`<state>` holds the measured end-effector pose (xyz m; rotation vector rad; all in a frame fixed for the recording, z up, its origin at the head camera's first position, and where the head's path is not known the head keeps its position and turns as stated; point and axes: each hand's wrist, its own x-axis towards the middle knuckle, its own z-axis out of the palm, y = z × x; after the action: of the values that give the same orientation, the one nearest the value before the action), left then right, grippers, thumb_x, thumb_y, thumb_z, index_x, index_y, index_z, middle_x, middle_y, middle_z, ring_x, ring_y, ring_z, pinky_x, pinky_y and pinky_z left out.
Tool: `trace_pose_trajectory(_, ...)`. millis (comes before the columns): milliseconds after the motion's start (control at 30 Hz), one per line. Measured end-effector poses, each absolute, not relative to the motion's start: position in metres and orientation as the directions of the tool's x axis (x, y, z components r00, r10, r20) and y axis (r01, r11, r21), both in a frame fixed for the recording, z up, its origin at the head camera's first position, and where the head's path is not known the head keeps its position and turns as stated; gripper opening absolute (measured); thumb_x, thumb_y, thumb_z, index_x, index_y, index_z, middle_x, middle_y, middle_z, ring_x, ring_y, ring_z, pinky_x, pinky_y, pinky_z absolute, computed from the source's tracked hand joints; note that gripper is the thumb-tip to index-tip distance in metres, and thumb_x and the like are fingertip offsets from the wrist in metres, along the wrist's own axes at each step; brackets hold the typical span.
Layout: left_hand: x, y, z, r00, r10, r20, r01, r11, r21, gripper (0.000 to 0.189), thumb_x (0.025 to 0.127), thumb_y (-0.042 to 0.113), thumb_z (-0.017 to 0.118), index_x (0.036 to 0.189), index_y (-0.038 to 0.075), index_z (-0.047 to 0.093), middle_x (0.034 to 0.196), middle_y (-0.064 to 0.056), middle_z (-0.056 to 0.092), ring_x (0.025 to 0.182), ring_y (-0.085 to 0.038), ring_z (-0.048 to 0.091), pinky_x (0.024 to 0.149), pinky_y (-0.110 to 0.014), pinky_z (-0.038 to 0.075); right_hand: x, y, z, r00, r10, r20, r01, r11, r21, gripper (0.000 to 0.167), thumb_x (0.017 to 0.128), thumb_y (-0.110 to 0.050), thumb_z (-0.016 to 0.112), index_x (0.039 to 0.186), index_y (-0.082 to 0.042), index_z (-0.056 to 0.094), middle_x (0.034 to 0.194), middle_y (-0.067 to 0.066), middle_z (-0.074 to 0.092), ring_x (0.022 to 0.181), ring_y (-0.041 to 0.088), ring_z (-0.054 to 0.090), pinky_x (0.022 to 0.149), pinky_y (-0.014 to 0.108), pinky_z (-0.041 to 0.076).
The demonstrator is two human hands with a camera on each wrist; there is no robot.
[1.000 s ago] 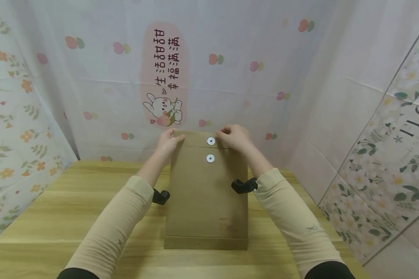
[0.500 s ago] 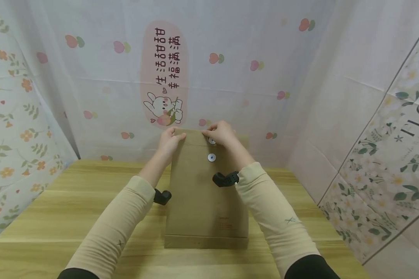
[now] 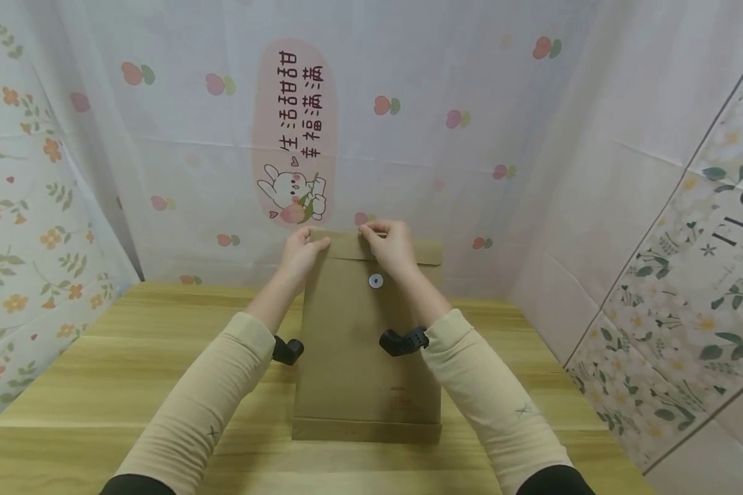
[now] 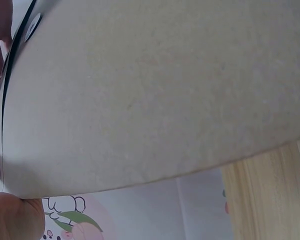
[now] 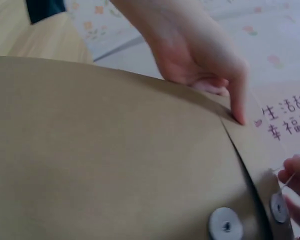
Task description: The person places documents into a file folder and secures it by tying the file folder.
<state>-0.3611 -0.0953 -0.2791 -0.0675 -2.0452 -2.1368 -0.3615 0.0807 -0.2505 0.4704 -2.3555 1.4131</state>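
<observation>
A brown kraft-paper document envelope (image 3: 347,344) leans up from the table, its flap folded down along the top. My left hand (image 3: 300,256) grips its top left corner, thumb on the front face. At the top middle, my right hand (image 3: 395,247) pinches a thin white string (image 5: 287,182), which runs to the upper white button (image 5: 278,208) on the flap. In the head view the hand mostly covers that button. Just below the flap edge sits the lower button (image 3: 375,280). A narrow dark gap shows under the flap in both wrist views.
The envelope stands on a wood-grain table (image 3: 210,371). Behind it hangs a white printed curtain (image 3: 408,158), with a floral cloth (image 3: 706,275) at the right. Black wrist-worn camera mounts (image 3: 402,342) stick out beside the envelope's front.
My right hand has moved left from the flap's right part to the upper button, and its fingers now draw the string up. The left hand keeps its place on the corner.
</observation>
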Motion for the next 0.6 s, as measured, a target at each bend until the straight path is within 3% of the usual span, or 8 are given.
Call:
trace_pose_trajectory(33,-0.361,-0.095,-0.279,-0.982,-0.101,0.161,0.165,-0.031,0.986,0.029,0.093,0.009,0.06,0.12,0.0,0.056,0.115,-0.015,0.062,0.08,-0.017,0.057,0.077,-0.033,0.049,-0.36,0.081,-0.254,-0.873,-0.111,0.474,-0.471,0.44,-0.765,0.022,0.094,-0.022,0.063,0.099,-0.004,0.074,0.089,0.006,0.069,0.064,0.016,0.055,0.056,0.023,0.044)
trace_pose_trajectory(167,-0.36,-0.095,-0.279,-0.982,-0.106,0.156,0.161,-0.039,0.986,0.03,0.093,0.009,0.06,0.122,0.001,0.055,0.113,-0.015,0.062,0.08,-0.018,0.057,0.076,-0.034,0.048,-0.354,0.081,-0.266,-0.808,-0.162,0.566,-0.574,0.432,-0.696,0.02,0.094,-0.021,0.063,0.095,-0.004,0.074,0.09,0.005,0.069,0.088,0.02,0.061,0.093,0.027,0.042)
trace_pose_trajectory(267,-0.36,-0.095,-0.279,-0.983,-0.109,0.145,0.152,-0.056,0.987,0.03,0.093,0.008,0.059,0.122,0.001,0.055,0.114,-0.015,0.061,0.08,-0.018,0.057,0.075,-0.034,0.048,-0.348,0.083,-0.276,-0.757,-0.189,0.626,-0.64,0.411,-0.649,0.019,0.093,-0.019,0.064,0.094,-0.002,0.073,0.105,0.006,0.067,0.117,0.023,0.053,0.113,0.04,0.019)
trace_pose_trajectory(300,-0.36,-0.095,-0.279,-0.984,-0.11,0.143,0.15,-0.058,0.987,0.03,0.093,0.008,0.059,0.122,0.001,0.055,0.114,-0.015,0.061,0.08,-0.018,0.057,0.075,-0.034,0.048,-0.345,0.084,-0.28,-0.746,-0.194,0.637,-0.653,0.395,-0.646,0.019,0.093,-0.018,0.064,0.093,-0.002,0.073,0.109,0.007,0.066,0.12,0.024,0.05,0.111,0.043,0.024)
trace_pose_trajectory(433,-0.36,-0.096,-0.28,-0.983,-0.116,0.141,0.149,-0.065,0.987,0.03,0.093,0.007,0.059,0.123,0.0,0.055,0.115,-0.015,0.062,0.079,-0.017,0.058,0.075,-0.033,0.049,-0.332,0.086,-0.296,-0.701,-0.225,0.677,-0.705,0.368,-0.607,0.016,0.092,-0.016,0.065,0.091,-0.001,0.073,0.108,0.009,0.068,0.119,0.022,0.053,0.112,0.041,0.023)
trace_pose_trajectory(600,-0.36,-0.096,-0.28,-0.981,-0.13,0.145,0.154,-0.067,0.986,0.03,0.093,0.007,0.059,0.122,0.0,0.055,0.113,-0.014,0.062,0.079,-0.015,0.057,0.075,-0.032,0.049,-0.309,0.089,-0.317,-0.626,-0.279,0.728,-0.777,0.307,-0.55,0.012,0.089,-0.007,0.067,0.086,0.004,0.072,0.094,0.012,0.072,0.111,0.026,0.06,0.114,0.041,0.017)
